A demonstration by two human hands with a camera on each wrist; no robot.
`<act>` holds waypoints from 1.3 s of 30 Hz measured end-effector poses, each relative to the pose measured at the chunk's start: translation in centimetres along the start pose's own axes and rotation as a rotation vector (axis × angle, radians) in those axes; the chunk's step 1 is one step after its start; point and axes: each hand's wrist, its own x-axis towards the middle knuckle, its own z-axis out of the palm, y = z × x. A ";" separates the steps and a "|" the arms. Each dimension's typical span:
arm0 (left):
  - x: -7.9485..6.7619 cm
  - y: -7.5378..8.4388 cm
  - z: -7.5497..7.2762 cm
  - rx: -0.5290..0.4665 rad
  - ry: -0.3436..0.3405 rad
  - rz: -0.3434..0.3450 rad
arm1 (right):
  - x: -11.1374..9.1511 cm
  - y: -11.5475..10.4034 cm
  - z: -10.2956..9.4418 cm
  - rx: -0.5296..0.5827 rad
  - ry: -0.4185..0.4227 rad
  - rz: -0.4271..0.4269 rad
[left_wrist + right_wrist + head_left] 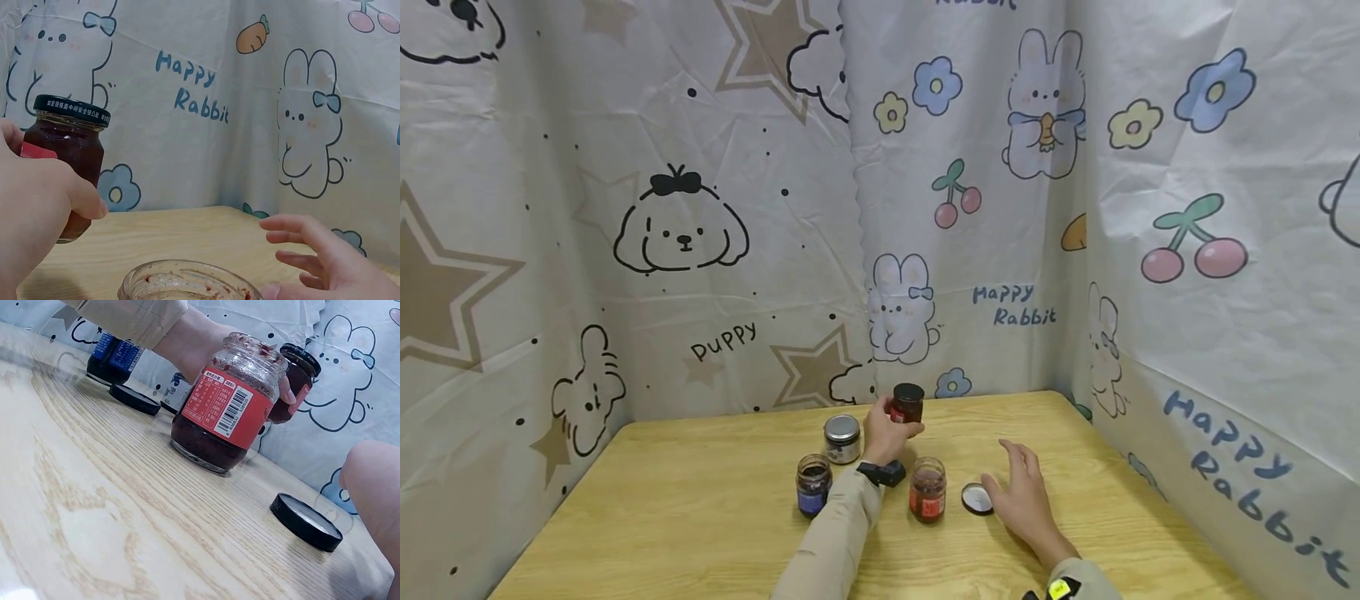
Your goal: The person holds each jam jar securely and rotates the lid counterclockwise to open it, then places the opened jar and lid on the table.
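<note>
My left hand [887, 435] grips a lidded jar of dark red contents [909, 402] by its side, toward the back of the table. Its black lid [72, 110] is on, and in the left wrist view the jar is raised above the tabletop. My right hand [1026, 507] holds nothing, its fingers spread and loosely bent. Close to its thumb, a black-rimmed lid [977, 498] lies with its pale inside up. Between my forearms stands a lidless jar with a red label [928, 493], smeared inside near the rim and dark at the bottom.
Left of my left forearm stands an open jar with a blue label [813, 487]. Behind it is a jar with a silver lid [842, 438]. Another black lid [134, 399] lies by the blue-labelled jar in the right wrist view. Printed curtains [730, 300] enclose the wooden table [700, 500].
</note>
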 end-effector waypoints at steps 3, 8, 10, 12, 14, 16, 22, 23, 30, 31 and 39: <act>0.2 0.4 -0.2 -0.016 0.000 0.012 | 0.1 -0.2 0.0 0.001 0.004 -0.005; 0.5 1.1 -0.5 -0.025 -0.009 0.027 | 0.1 -0.4 0.0 0.006 -0.005 0.010; 0.6 1.5 -0.6 -0.031 -0.002 0.035 | 0.1 -0.5 0.0 0.013 -0.014 0.014; 0.6 2.1 -0.8 -0.038 -0.001 0.038 | 0.1 -0.5 0.1 0.017 -0.018 0.015; 0.6 2.6 -1.0 -0.041 -0.009 0.035 | 0.2 -0.5 0.2 0.019 -0.019 0.015; 0.6 3.1 -1.2 -0.048 -0.021 0.038 | 0.1 -0.4 0.2 0.015 -0.016 0.019; 0.8 3.9 -1.9 -0.091 -0.037 0.078 | 0.2 -0.5 0.1 0.006 -0.024 0.035; 0.9 3.9 -2.0 -0.094 -0.040 0.082 | 0.2 -0.5 0.1 0.005 -0.025 0.036; 1.2 4.3 -3.0 -0.067 -0.048 0.070 | 0.2 -0.9 0.0 0.018 -0.024 0.029; 1.2 4.3 -3.1 -0.065 -0.048 0.065 | 0.2 -1.0 -0.1 0.024 -0.025 0.027; 1.0 5.5 -4.8 -0.113 -0.061 0.038 | 0.5 -2.2 -0.8 0.069 -0.006 -0.037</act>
